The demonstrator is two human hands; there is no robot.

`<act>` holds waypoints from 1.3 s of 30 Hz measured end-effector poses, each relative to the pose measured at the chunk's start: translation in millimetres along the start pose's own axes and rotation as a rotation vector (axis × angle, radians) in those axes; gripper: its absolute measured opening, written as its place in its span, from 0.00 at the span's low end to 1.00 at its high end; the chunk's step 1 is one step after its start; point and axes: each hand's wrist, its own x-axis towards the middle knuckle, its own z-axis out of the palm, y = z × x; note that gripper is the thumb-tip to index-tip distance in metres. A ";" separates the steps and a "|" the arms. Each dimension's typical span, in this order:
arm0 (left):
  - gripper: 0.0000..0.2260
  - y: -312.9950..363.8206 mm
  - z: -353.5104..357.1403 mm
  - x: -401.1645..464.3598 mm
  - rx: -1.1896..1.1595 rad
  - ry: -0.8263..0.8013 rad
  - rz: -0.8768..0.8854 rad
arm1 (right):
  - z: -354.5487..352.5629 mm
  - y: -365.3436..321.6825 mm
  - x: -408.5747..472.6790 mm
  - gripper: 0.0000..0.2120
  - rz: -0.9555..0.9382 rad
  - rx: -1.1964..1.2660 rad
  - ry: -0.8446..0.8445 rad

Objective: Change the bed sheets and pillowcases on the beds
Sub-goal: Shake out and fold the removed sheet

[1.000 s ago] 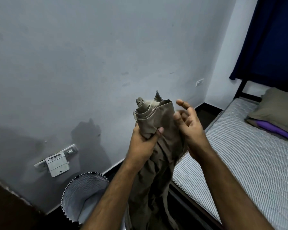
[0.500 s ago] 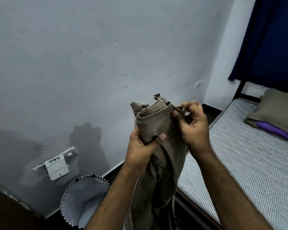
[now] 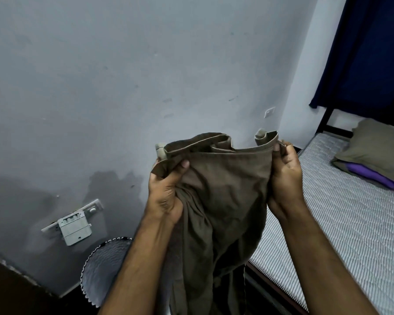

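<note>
Head view: at the centre, a khaki cloth [image 3: 223, 192] hangs in front of the grey wall [image 3: 123, 76], stretched between both hands. The left hand [image 3: 166, 192], at about 8 o'clock from the cloth's middle, grips a bunched fold, thumb pressed over the front; its fingers are hidden behind the fabric. The right hand [image 3: 284, 178], at 3 o'clock, pinches the hemmed top corner between thumb and fingers. The cloth's lower end runs out of the frame at 6 o'clock, so its full shape cannot be told. At 4 o'clock lies a bare striped mattress [image 3: 350, 223], cut off by the right edge, with a khaki pillow [image 3: 378, 146] over a purple one [image 3: 371, 176] at 2 o'clock. A switch box [image 3: 74, 223] sits at 8 o'clock, above a partly hidden scallop-edged basket [image 3: 105, 264].
</note>
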 end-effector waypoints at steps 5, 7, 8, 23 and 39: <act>0.18 10.1 -6.3 1.6 0.071 0.074 -0.021 | -17.6 -3.9 -2.5 0.31 0.205 -0.067 -0.370; 0.13 12.0 -7.3 1.2 0.076 0.084 0.002 | -23.2 -6.6 -3.7 0.34 0.263 -0.134 -0.539; 0.11 13.1 -7.3 0.7 0.076 0.085 0.010 | -24.7 -7.5 -3.3 0.29 0.255 -0.196 -0.577; 0.31 15.0 -61.4 -9.7 0.596 -0.191 -0.021 | -11.5 -3.7 22.2 0.08 -0.114 -0.176 0.053; 0.13 7.5 -67.7 -25.8 0.776 0.035 0.209 | -3.1 14.2 31.9 0.06 -0.056 -0.158 0.118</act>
